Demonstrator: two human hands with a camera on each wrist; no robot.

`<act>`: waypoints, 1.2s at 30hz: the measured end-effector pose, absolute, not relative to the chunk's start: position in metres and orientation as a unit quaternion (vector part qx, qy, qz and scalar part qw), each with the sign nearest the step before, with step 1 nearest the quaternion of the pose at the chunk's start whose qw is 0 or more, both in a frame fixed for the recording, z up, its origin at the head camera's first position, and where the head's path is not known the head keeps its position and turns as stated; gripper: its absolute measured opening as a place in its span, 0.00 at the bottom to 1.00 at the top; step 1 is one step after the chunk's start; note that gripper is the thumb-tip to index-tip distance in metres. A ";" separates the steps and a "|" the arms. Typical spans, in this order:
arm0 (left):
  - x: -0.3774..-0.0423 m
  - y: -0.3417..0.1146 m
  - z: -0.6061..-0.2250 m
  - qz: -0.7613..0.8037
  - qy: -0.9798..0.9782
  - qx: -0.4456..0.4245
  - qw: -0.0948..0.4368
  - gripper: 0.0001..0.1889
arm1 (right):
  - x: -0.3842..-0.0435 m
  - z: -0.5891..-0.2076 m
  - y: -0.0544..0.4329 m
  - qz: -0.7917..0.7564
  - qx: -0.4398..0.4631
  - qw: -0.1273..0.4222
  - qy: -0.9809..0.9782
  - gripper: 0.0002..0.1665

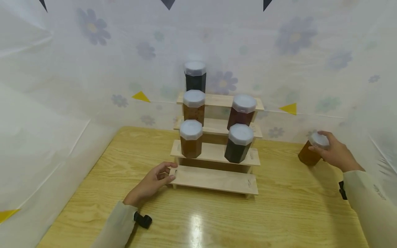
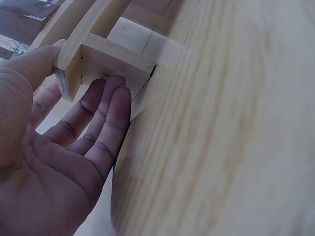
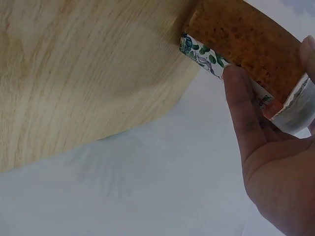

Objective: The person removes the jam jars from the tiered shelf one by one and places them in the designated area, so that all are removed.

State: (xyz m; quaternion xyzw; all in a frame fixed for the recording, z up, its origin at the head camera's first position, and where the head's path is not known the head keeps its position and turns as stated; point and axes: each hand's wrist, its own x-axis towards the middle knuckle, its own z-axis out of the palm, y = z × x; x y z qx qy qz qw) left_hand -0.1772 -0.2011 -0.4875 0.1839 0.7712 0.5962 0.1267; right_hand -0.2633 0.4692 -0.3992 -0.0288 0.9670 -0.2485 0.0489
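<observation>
At the middle of the table stands a wooden stepped rack (image 1: 214, 181) with several tiers. My left hand (image 1: 156, 179) holds the left end of its lowest tier; in the left wrist view the thumb lies on the board (image 2: 98, 24) and the fingers (image 2: 115, 105) reach beneath it by the support. Far to the right, my right hand (image 1: 338, 153) grips a jar of amber-brown contents (image 1: 308, 155) around its pale lid. That jar (image 3: 246, 37) shows a leafy label in the right wrist view and tilts in the head view. Whether its base touches the table is unclear.
Jars with white lids stand on the upper tiers: a dark one (image 1: 196, 82) at the top, amber ones (image 1: 193, 113) below it on the left, a reddish one (image 1: 240, 117) and another dark one (image 1: 237, 150) on the right. Flower-printed sheeting (image 1: 124, 62) surrounds the wood-grain table (image 1: 124, 151).
</observation>
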 end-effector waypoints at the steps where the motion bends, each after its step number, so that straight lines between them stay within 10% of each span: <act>1: -0.177 -0.201 -0.487 0.596 0.772 0.183 0.127 0.21 | -0.263 -0.400 0.469 -0.250 -0.028 0.048 0.967 0.58; 36: -0.177 -0.198 -0.490 0.681 0.690 0.163 0.182 0.23 | -0.261 -0.388 0.464 -0.272 -0.031 0.060 0.960 0.52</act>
